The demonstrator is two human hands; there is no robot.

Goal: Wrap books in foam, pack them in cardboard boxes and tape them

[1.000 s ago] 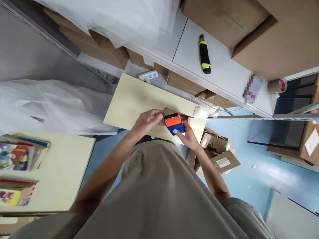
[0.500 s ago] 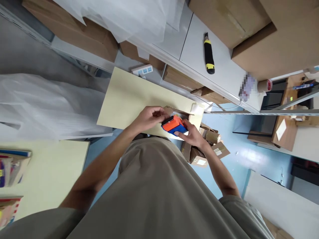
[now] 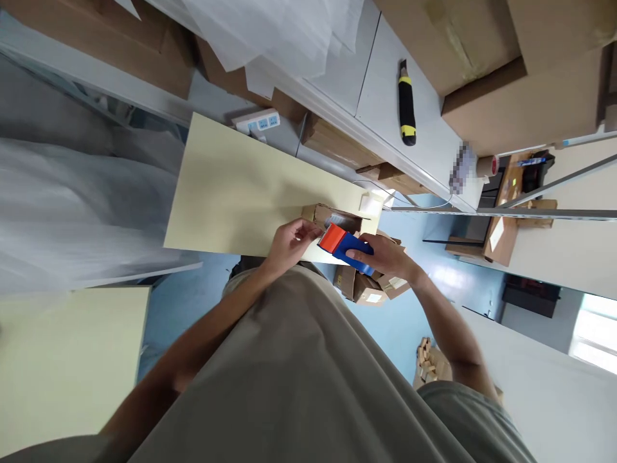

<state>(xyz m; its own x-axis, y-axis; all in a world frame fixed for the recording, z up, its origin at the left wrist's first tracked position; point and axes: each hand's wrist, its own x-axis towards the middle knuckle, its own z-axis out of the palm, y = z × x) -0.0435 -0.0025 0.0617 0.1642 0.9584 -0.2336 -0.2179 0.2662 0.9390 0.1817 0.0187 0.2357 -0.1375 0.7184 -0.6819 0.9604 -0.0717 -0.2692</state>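
Note:
My right hand (image 3: 384, 255) is wrapped round the blue body of a hand tool with an orange-red head (image 3: 333, 238). A toothed-looking edge shows at the head's left end; I cannot tell its exact kind. Close to that edge, the thumb and fingers of my left hand (image 3: 290, 244) are pinched together. Whatever they hold is too small to make out. Just beyond the tool, a small open cardboard box (image 3: 309, 211) sits on a pale yellow board (image 3: 231, 186), with something greyish inside it.
A black-and-yellow utility knife (image 3: 406, 106) lies on the white shelf (image 3: 383, 54), near large cartons (image 3: 525, 109) and a tape roll (image 3: 487, 166). A power strip (image 3: 258, 122) lies behind the board. White wrapping sheet (image 3: 81, 206) hangs at left; open cartons (image 3: 361, 286) stand below right.
The tool has turned so its blue body extends to the right, my right hand moving right along with it. My left hand stays near its head. The view has shifted a little.

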